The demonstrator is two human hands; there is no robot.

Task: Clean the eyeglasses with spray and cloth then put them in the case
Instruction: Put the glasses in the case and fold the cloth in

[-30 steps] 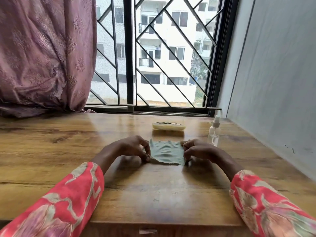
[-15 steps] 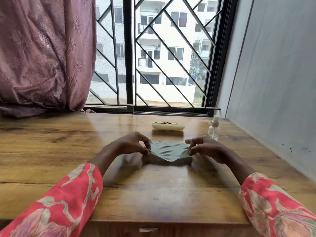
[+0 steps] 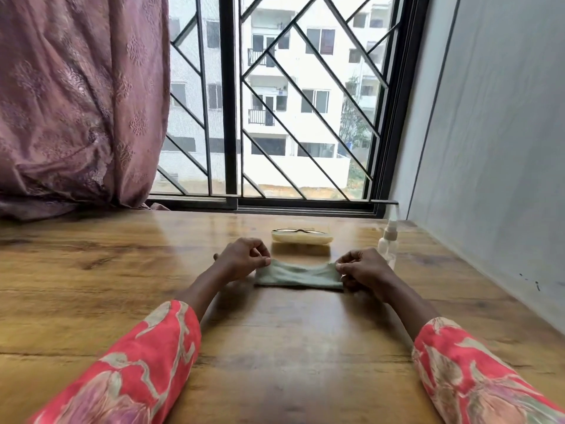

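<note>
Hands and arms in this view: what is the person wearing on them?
Both hands, left and right, are bare, with no gloves, rings or watch visible. Each forearm has a loose coral-red sleeve printed with large beige and mauve flowers, ending short of the wrist.

The ends of the cloth [image 3: 298, 276] are covered by the fingertips [image 3: 265, 262] of both hands. The glasses [image 3: 298, 231] in the case [image 3: 302, 238] are too small to be made out. Both sleeves [image 3: 128, 371] are cut off by the bottom edge.
</note>
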